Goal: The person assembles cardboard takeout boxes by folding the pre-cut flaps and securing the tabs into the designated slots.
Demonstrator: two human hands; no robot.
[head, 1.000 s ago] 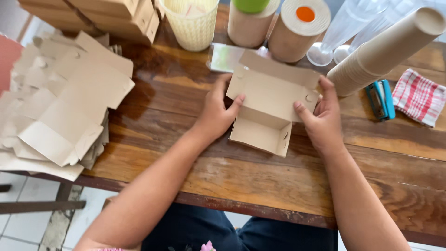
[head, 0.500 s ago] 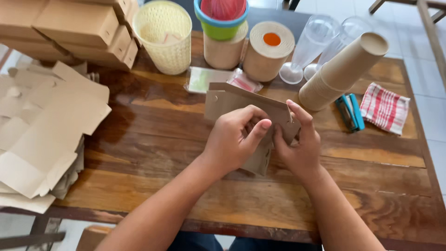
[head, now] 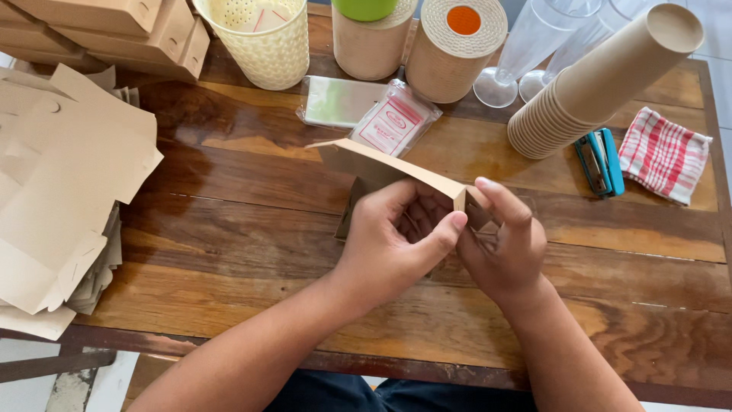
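Compared with the view half a second earlier, both hands have shifted their grip along the brown cardboard box blank (head: 389, 169), so that one long panel now stands up as a raised, tilted flap and the pinch point sits at its near corner. Left hand (head: 389, 240) is curled under the panel with the thumb pressed on the corner fold; right hand (head: 507, 248) is closed on the same corner from the other side, index finger laid over the top edge. Both hands are thus narrow and holding the blank, which is lifted off the wooden tabletop (head: 252, 229) at its centre, directly in front of the person. Judged from this, a corner tab is being folded or locked, and the box is only partly formed. All other items are located relative to the blank: a small printed plastic packet (head: 393, 122) lies just behind it, touching or nearly so; a pale perforated basket (head: 259, 38) and two paper rolls (head: 457, 46) stand further behind; a stack of paper cups (head: 602, 84) lies on its side behind and to the right, with a blue stapler (head: 598, 162) and a red checked cloth (head: 663, 152) beyond it; a pile of flat blanks (head: 61, 183) rests well to the left.
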